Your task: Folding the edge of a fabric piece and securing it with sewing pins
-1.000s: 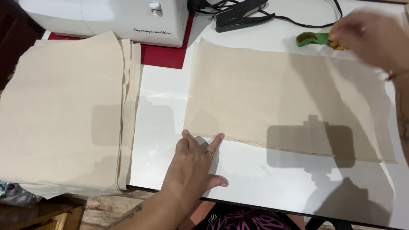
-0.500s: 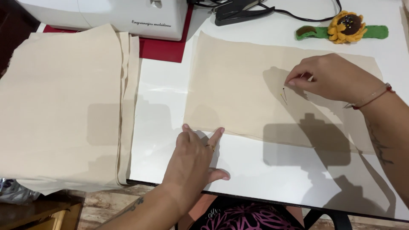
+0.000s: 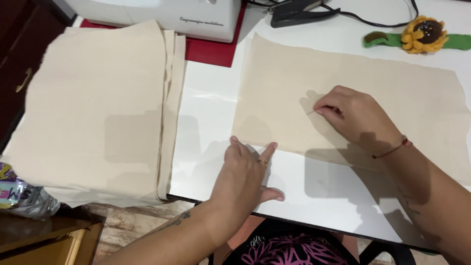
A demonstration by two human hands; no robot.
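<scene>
Two hands on a beige fabric panel (image 3: 392, 93) laid flat on the white table (image 3: 206, 113)

Left hand (image 3: 245, 179): fingers spread, flat, fingertips pressing the panel's near edge at 6 o'clock. Right hand (image 3: 355, 115): thumb and forefinger pinched at panel centre on what appears to be a pin, too thin to confirm. Fabric stack (image 3: 98, 108) at 9 o'clock; sunflower pincushion (image 3: 423, 33) at 1 o'clock; sewing machine (image 3: 167, 14) at 11 o'clock

White table (image 3: 314, 191) under hard overhead light; dark wooden cabinet (image 3: 19, 59) at left; wood-grain floor (image 3: 132, 221) below
</scene>
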